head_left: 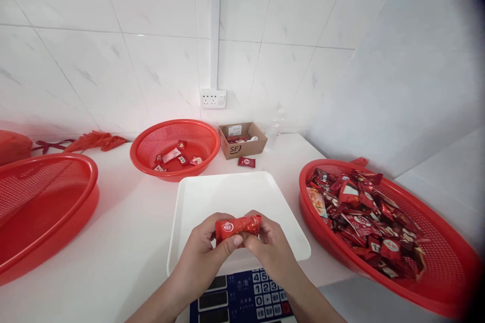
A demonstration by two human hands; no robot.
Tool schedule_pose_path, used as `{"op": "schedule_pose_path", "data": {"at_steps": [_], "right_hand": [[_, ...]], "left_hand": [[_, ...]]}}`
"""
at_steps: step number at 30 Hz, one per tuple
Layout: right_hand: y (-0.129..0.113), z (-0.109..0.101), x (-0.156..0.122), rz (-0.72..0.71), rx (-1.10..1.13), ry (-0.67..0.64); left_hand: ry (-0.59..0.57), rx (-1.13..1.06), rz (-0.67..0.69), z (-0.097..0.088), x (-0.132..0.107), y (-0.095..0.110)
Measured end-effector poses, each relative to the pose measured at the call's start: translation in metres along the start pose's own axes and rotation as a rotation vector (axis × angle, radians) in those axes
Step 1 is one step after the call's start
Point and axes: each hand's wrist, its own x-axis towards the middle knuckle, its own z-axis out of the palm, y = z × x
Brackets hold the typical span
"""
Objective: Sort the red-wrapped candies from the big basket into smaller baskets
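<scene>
A red candy packet (pixel 238 226) with a white round logo is held between both hands. My left hand (pixel 206 252) grips its left end, the thumb pressed across the front. From the other side, my right hand (pixel 268 242) grips the right end, fingers wrapped round it. Both hands are above the front part of a white scale tray (pixel 235 189). Below them shows the scale's blue keypad panel (pixel 242 295), partly covered by my wrists. Whether the hands hold one packet or more I cannot tell.
At right stands a red basket (pixel 308 202) heaped with wrapped snacks. Another red basket (pixel 142 161) behind the tray holds several packets. A third red basket (pixel 91 181) is at left. A cardboard box (pixel 246 149), a single packet (pixel 246 162) and a clear bottle (pixel 276 128) are near the wall.
</scene>
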Motion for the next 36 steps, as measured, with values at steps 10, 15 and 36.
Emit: {"op": "schedule_pose_path", "data": {"at_steps": [10, 15, 36], "right_hand": [[-0.001, -0.004, -0.001, -0.039, 0.046, -0.122], [0.000, -0.005, -0.002, -0.086, 0.147, -0.072], [-0.001, -0.006, -0.001, -0.111, 0.111, 0.191]], "left_hand": [[0.075, -0.114, -0.025, -0.004, 0.004, -0.003], [0.104, -0.178, -0.050, -0.006, 0.005, -0.006], [0.132, 0.018, -0.008, -0.009, 0.003, 0.001]]}}
